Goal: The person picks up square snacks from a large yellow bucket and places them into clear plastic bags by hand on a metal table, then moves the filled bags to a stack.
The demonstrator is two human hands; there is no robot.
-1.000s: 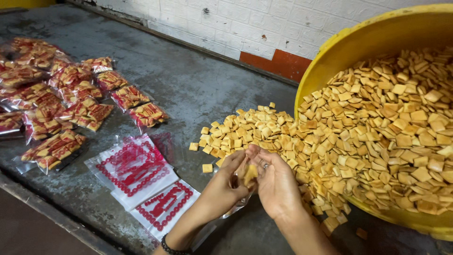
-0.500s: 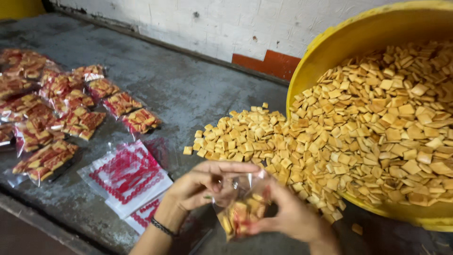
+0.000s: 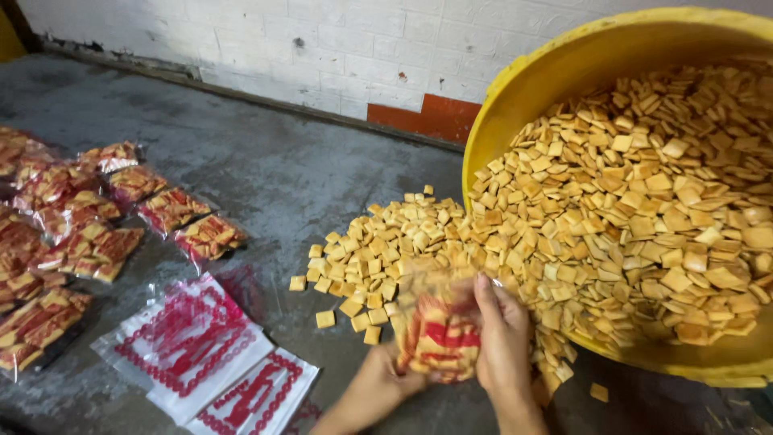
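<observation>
A: Head view: we've got both hands low in the middle of the frame on one small bag [image 3: 439,338], clear with red print, part full of square crackers.

B: Grip?

A: Right hand [image 3: 503,338] wraps its right side, fingers curled over the top edge. Left hand [image 3: 378,387] pinches it from below-left. Both closed on the bag, which is upright and blurred.

B: Where's the supply?

A: Loose crackers [image 3: 378,250] lie on the grey table [image 3: 266,169] just beyond our hands, spilling from the tipped yellow tub [image 3: 564,72] up and to the right.

B: How do we do this step well?

A: We'd judge: keep the mouth up and level so nothing drops, support the bottom with the left, settle the crackers flat before closing. Can't tell if the mouth is open, too blurred.

B: Anything else?

A: Empty bags [image 3: 201,354] lie flat just left of the left hand. Filled packs [image 3: 97,225] lie further left, well apart.
</observation>
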